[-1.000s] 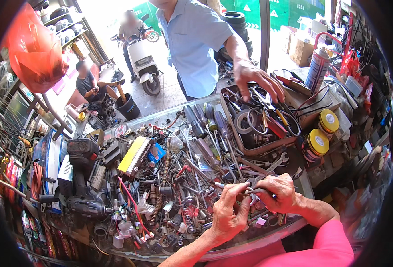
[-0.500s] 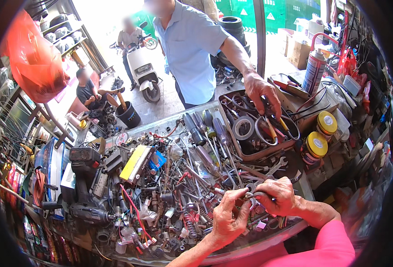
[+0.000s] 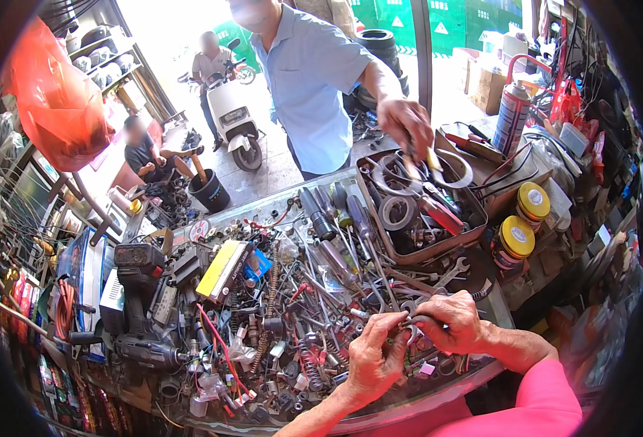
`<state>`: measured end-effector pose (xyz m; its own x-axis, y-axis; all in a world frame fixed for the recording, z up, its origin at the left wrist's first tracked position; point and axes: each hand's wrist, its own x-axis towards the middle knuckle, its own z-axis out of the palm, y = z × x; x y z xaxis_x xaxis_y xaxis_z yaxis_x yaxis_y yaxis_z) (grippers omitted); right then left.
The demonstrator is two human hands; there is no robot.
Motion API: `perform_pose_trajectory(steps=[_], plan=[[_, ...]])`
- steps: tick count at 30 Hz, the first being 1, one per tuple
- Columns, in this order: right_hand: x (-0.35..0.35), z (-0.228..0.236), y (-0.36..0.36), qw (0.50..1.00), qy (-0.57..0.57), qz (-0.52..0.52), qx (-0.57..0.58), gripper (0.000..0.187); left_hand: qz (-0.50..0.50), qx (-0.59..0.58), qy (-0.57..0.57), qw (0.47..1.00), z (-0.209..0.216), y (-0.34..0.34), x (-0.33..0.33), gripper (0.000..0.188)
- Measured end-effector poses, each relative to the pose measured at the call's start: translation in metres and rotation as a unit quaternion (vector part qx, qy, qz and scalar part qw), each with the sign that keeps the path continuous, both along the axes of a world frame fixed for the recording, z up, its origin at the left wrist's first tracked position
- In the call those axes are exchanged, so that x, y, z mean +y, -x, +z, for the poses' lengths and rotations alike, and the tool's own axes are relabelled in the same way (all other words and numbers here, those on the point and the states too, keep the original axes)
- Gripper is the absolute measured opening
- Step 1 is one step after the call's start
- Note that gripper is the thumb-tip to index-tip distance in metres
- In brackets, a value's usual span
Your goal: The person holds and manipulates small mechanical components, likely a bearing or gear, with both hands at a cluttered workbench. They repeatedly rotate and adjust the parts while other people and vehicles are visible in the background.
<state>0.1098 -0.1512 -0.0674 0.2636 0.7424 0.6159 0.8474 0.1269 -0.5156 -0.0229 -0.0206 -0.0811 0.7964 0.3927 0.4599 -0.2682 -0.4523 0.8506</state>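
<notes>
Over the near right part of the cluttered bench, my left hand pinches with thumb and forefinger. My right hand meets it there, its fingers closed too. Between the fingertips is something small and dark, mostly hidden, that I cannot make out. Beneath both hands lie loose small metal and plastic parts. An open-ended wrench rests just beyond my right hand. Across the bench, the hand of a person in a light blue shirt is over a metal tray, gripping light-coloured handles, blurred by motion.
Screwdrivers, springs, wires and a yellow-and-white box cover the bench. A cordless impact wrench lies left. Two yellow-lidded tubs and a spray can stand right. A red bag hangs upper left; beyond stands a scooter.
The other person's hand has moved up and left above the tray, shifting the curved-handled tools; a red-handled tool now shows there. My hands have barely moved.
</notes>
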Motion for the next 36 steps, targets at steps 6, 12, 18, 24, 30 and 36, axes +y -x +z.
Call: perform_pose_trajectory(steps=[6,12,18,24,30,36], plan=[[0.0003,0.0029,0.0003,1.000,0.010,0.005,0.005,0.019,-0.035,0.031,0.075,0.996,-0.0089,0.0032,-0.0022,0.029],[-0.0004,-0.0009,-0.0004,1.000,-0.001,-0.001,-0.008,0.021,-0.051,0.054,0.058,0.996,-0.0017,0.0048,-0.0024,0.029],[0.0000,0.0000,0.0006,1.000,0.000,0.001,0.006,0.018,-0.042,0.055,0.060,0.996,-0.0037,0.0054,-0.0016,0.028],[0.0001,-0.0008,-0.0002,1.000,0.007,0.003,-0.001,0.021,-0.005,0.005,-0.006,1.000,-0.0064,0.0000,-0.0001,0.026],[0.0003,0.0025,0.0002,1.000,0.011,0.005,-0.001,0.022,0.032,0.002,-0.046,0.998,-0.0034,-0.0002,0.0002,0.028],[0.0021,0.0009,0.0003,1.000,0.004,0.005,0.010,0.018,-0.007,-0.010,-0.010,1.000,-0.0085,0.0007,0.0021,0.028]])
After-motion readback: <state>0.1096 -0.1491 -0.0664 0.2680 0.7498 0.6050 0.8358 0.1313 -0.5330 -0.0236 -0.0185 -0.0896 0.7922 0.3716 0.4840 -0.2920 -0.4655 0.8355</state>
